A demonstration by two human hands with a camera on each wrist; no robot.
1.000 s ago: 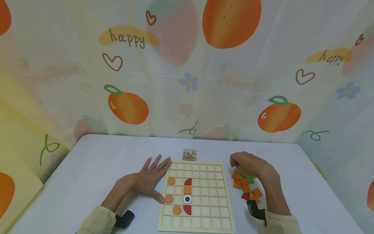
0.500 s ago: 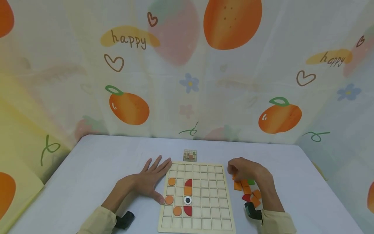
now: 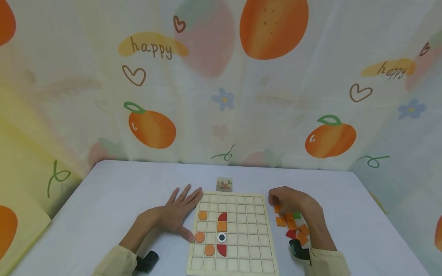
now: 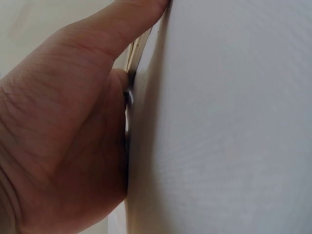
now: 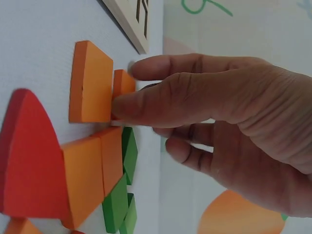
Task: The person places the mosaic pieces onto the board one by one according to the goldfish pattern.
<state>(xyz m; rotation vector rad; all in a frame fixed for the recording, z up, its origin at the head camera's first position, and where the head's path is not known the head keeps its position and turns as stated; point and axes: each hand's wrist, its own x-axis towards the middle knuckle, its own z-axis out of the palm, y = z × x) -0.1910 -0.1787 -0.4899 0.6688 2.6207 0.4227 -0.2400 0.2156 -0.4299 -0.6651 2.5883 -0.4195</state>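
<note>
One white table [image 3: 121,199] bears a gridded board [image 3: 252,230] near its middle. The left hand [image 3: 175,215], fingers spread wide, touches the board's left edge. To the right, the right hand [image 3: 291,200] pinches an orange tile [image 5: 121,85], thumb and finger narrow, at the far end of a loose pile [image 3: 291,224]. A picture card [image 3: 224,184] lies just far of the board.

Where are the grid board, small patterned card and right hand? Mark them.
Grid board [image 3: 253,229], head view: a bare cell.
Small patterned card [image 3: 224,184], head view: its middle.
Right hand [image 3: 292,199], head view: its back.
</note>
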